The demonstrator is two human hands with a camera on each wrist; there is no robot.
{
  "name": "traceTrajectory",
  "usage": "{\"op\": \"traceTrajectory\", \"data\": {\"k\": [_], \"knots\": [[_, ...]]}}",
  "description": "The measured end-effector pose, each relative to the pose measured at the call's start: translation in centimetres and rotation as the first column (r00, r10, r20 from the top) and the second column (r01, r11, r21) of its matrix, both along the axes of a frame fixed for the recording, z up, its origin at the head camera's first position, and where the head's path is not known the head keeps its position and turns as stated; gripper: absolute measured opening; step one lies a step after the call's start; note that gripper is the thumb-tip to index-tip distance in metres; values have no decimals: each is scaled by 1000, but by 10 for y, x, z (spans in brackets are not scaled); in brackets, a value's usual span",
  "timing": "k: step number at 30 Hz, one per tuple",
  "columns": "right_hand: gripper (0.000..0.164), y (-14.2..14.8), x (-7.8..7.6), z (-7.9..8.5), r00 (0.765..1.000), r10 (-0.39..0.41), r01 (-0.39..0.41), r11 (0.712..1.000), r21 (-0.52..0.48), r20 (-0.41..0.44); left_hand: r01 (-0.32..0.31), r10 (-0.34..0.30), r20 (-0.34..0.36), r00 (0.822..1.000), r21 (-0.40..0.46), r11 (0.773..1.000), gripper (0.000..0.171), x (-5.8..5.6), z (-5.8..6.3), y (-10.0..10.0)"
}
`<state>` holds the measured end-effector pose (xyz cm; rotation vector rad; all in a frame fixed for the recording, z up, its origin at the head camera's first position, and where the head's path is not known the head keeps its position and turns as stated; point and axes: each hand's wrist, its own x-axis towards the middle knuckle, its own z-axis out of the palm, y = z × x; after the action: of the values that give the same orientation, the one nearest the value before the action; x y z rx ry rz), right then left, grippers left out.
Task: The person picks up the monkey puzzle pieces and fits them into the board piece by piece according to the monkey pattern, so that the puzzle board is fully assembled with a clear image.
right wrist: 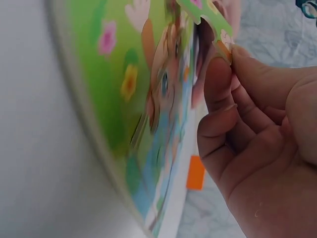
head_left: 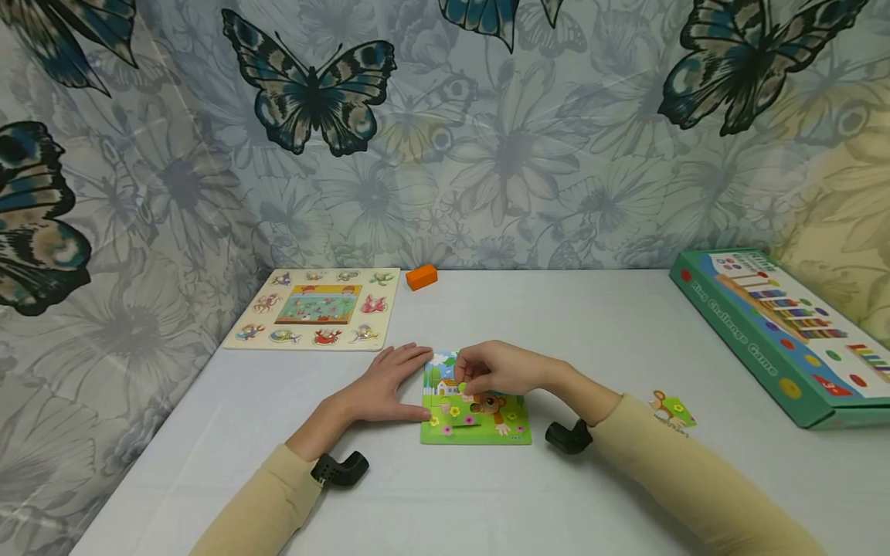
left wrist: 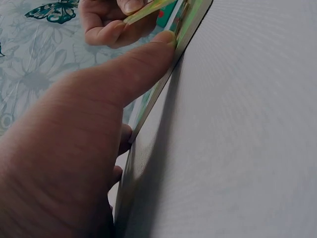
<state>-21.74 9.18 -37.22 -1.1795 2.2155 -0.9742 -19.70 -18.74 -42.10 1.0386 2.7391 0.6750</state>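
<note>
A small green picture puzzle (head_left: 514, 434) with a cartoon animal, a house and flowers lies on the white table in front of me. My right hand (head_left: 507, 367) pinches a green puzzle piece (right wrist: 220, 27) by its edge, between thumb and index finger. In the head view that piece overlaps the lower left of the puzzle; the left wrist view shows it tilted. Along the puzzle's left side rests my left hand (head_left: 389, 386), fingers stretched out and spread. Its thumb (left wrist: 158, 47) presses on the board's edge, with the fingertips near the upper left corner.
A loose puzzle piece (head_left: 673, 409) lies to the right, beyond my right wrist. At the back left is a wooden board (head_left: 236, 340) with sea-animal pictures, beside an orange block (head_left: 421, 277). A green game box (head_left: 751, 347) stands at the right edge.
</note>
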Motion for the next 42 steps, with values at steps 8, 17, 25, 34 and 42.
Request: {"op": "traceTrajectory", "data": {"k": [8,17,25,34,42], "knots": [[6,-20,0,-6,1000,6,-6,1000,7,-12,26,-26,15,1000,13,1000,95,-1,1,-2],[8,-30,7,-8,997,24,-20,999,45,-80,32,-32,10,999,21,999,95,-1,1,-4],[13,-32,13,-13,988,58,-49,997,67,-144,43,-43,-9,999,28,999,95,-1,0,-3],[11,-34,17,-12,978,74,-51,992,119,-194,41,-41,0,999,30,999,94,0,-1,-4],[12,-38,19,-13,973,99,-76,990,116,-209,46,-46,-8,999,27,999,94,-1,0,-4]]}}
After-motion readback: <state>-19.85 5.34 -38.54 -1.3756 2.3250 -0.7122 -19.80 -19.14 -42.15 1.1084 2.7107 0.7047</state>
